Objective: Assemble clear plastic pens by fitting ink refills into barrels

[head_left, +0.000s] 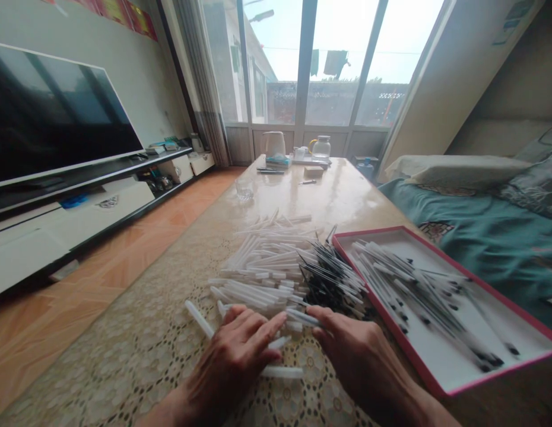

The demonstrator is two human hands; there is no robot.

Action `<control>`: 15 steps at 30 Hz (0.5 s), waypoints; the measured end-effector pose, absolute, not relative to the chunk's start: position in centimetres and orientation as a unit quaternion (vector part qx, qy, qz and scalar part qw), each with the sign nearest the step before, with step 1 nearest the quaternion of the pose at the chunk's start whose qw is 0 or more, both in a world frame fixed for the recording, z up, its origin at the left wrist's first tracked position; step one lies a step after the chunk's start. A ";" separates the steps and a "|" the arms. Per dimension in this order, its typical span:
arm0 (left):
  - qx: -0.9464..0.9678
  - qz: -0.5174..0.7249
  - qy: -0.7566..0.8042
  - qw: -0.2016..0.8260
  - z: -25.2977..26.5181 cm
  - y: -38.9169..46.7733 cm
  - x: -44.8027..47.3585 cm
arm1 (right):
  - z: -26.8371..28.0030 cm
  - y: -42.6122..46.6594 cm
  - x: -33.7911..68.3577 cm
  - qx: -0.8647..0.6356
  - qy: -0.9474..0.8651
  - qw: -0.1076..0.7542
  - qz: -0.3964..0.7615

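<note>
My left hand (240,341) is low over the near edge of a pile of translucent white plastic tubes (262,258). Its index finger reaches toward the thumb side of my right hand (358,350), thumb apart below it; its other fingertips are partly hidden. A loose white tube (282,372) lies on the cloth beside the left thumb. Between thumb and index finger, my right hand pinches a slim white tube (303,317), whose far end meets the left index fingertip. Just beyond the right hand lies a heap of thin black-tipped rods (332,279).
At right, a shallow white box with a pink rim (407,350) holds many slim sticks with black ends (418,290). A clear glass (244,188), a small box (314,171) and a glass jug (321,148) stand farther up the table. A sofa (472,219) flanks it.
</note>
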State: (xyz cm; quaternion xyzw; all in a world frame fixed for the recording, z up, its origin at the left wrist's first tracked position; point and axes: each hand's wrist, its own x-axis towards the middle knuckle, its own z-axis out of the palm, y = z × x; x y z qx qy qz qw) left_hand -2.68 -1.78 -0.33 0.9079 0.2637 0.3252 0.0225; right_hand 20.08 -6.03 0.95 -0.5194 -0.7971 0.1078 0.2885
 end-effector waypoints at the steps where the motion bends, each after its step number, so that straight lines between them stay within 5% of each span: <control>1: 0.897 0.341 0.278 0.040 -0.5 -1.7 -2.8 | 0.8 -6.1 19.9 -0.528 -0.790 0.286 0.123; 4: 0.822 0.408 0.345 0.197 -0.5 -1.9 -2.8 | 0.4 -6.0 19.5 -0.532 -0.784 0.278 0.158; 9: 0.563 0.394 0.354 0.634 0.3 -2.7 -1.5 | 0.1 -5.8 18.5 -0.481 -0.803 0.284 0.210; 15: 0.484 0.357 0.379 0.704 1.0 -2.6 -1.4 | 0.0 -6.0 18.5 -0.470 -0.777 0.325 0.263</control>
